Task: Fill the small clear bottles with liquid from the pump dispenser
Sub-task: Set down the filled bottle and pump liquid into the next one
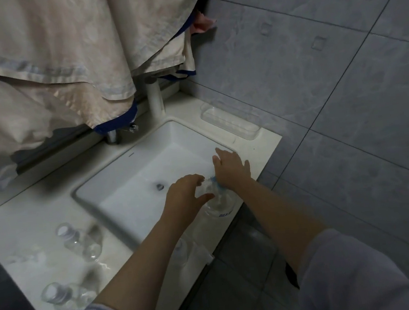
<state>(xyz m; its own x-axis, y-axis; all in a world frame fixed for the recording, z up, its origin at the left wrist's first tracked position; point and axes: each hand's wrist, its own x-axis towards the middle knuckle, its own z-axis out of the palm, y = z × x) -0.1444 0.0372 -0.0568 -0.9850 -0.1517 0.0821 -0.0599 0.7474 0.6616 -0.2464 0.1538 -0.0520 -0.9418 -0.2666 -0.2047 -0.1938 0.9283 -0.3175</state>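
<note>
A clear pump dispenser (pixel 221 205) with a blue pump head (pixel 216 182) stands on the near right rim of the sink (pixel 132 163). My right hand (pixel 230 167) lies on the pump head, fingers spread and straight. My left hand (pixel 185 193) curls its fingers and thumb round a small clear bottle (pixel 205 189) held against the pump. Several more small clear bottles stand on the counter at the left: one pair (pixel 80 242) farther back and another pair (pixel 63 297) nearer me. Another small bottle (pixel 181 250) is partly hidden under my left forearm.
Pale towels (pixel 46 71) hang over the back of the white counter (pixel 22 228) and hide most of the tap (pixel 113 136). A clear empty tray (pixel 230 120) sits at the counter's far right corner. Grey tiles cover the wall and floor on the right.
</note>
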